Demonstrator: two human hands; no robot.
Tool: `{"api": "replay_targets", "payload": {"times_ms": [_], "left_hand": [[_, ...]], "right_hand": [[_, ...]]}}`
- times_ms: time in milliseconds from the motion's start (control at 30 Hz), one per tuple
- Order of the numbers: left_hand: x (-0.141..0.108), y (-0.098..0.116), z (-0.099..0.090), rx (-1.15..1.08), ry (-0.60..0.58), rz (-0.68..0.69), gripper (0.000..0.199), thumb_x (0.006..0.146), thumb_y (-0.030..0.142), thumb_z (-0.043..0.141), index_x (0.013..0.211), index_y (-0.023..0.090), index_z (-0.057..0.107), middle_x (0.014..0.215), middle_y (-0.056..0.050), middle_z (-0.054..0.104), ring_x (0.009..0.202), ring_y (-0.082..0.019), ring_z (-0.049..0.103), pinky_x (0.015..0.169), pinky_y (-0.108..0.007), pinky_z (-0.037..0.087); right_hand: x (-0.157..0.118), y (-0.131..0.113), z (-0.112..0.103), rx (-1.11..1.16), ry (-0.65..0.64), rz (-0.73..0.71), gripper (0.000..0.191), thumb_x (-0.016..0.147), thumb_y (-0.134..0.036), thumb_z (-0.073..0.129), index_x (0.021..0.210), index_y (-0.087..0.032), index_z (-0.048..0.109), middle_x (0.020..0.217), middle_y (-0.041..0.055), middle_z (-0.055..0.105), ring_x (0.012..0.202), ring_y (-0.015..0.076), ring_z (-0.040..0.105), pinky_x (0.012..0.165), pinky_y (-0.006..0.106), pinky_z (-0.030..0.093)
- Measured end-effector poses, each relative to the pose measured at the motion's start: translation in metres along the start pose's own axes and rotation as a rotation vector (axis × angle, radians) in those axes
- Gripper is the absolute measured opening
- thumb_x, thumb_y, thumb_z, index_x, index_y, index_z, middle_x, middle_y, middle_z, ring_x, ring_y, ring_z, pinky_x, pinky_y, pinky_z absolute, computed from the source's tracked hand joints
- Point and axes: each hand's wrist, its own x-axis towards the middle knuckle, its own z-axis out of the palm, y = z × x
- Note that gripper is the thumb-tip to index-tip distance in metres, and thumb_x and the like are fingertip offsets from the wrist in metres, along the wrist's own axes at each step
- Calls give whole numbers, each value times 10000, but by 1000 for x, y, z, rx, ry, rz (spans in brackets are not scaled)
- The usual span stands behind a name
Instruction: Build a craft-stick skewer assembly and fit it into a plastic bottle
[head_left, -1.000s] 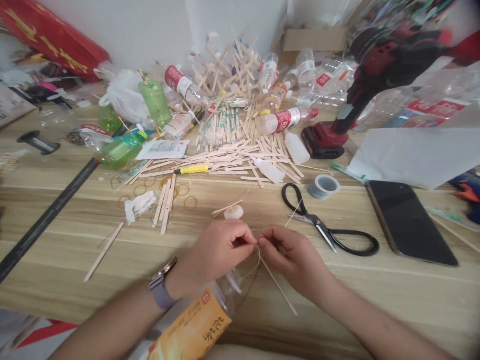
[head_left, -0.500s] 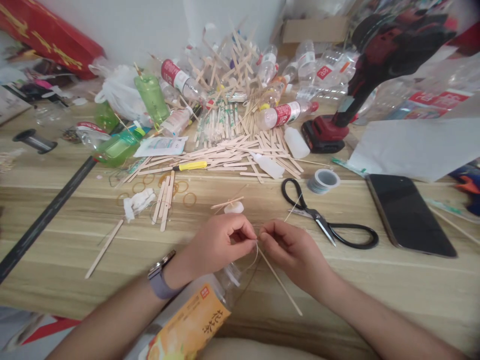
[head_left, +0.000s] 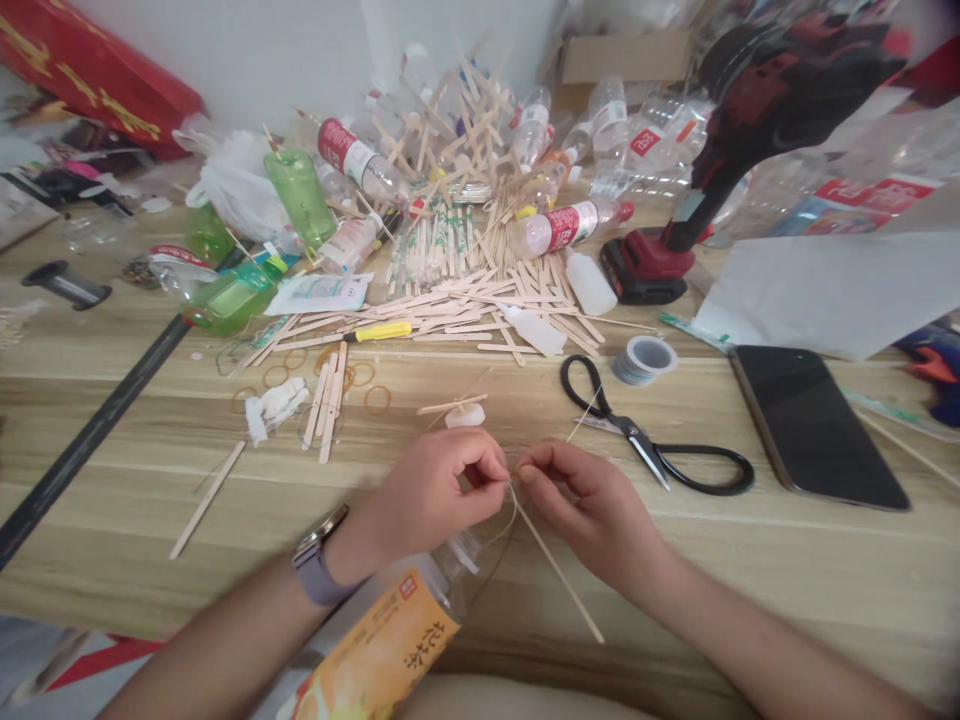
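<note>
My left hand (head_left: 439, 485) pinches thumb and forefinger together at a thin string (head_left: 514, 520), which hangs in a loop below the fingertips. Almost touching it, my right hand (head_left: 589, 490) is closed in a pinch on a thin bamboo stick (head_left: 562, 575) that slants down toward me. Another thin length pokes out behind the right hand toward the scissors; whether it belongs to the same stick is hidden. Under my left wrist lies a clear plastic bottle with an orange label (head_left: 382, 640). Just beyond my hands, a flat stick rests on a small white piece (head_left: 465, 414).
Black-handled scissors (head_left: 637, 435), a tape roll (head_left: 645, 358) and a phone (head_left: 817, 425) lie to the right. Loose craft sticks (head_left: 450, 310), a yellow-handled cutter (head_left: 382, 331) and many bottles fill the back. A red-and-black power tool (head_left: 652, 265) stands at back right.
Both hands stay pinched together at nearly the same spot. The stick's lower end has dipped slightly, and the whole view has shifted a little.
</note>
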Motion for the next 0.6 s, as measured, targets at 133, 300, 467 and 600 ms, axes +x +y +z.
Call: {"api": "replay_targets", "payload": {"times_ms": [133, 300, 467, 600], "left_hand": [[0, -3, 1, -59, 2, -62, 113, 741, 88, 573, 667, 172, 560, 768, 12, 639, 696, -98, 586, 646, -196, 446], [1, -3, 0, -70, -4, -83, 101, 742, 96, 584, 672, 168, 576, 775, 5, 641, 692, -103, 587, 642, -205, 446], [0, -2, -2, -68, -29, -38, 92, 753, 105, 594, 690, 170, 578, 784, 1, 640, 714, -113, 600, 675, -219, 456], [0, 1, -3, -1, -33, 27, 116, 764, 89, 574, 688, 174, 557, 770, 3, 627, 713, -110, 588, 670, -217, 444]], "right_hand": [[-2, 3, -3, -93, 26, -167, 123, 876, -227, 523, 912, -199, 636, 756, 28, 680, 640, 140, 616, 596, 239, 480], [-3, 4, -2, -139, 27, -263, 103, 896, -183, 523, 860, -218, 613, 724, 9, 650, 651, 136, 609, 603, 236, 464], [-1, 4, -2, -120, 6, -251, 119, 902, -165, 498, 828, -220, 573, 720, 5, 630, 656, 138, 596, 591, 236, 456], [-1, 4, 0, -88, 22, -286, 126, 896, -136, 476, 825, -223, 531, 756, 16, 612, 677, 141, 585, 615, 245, 471]]}}
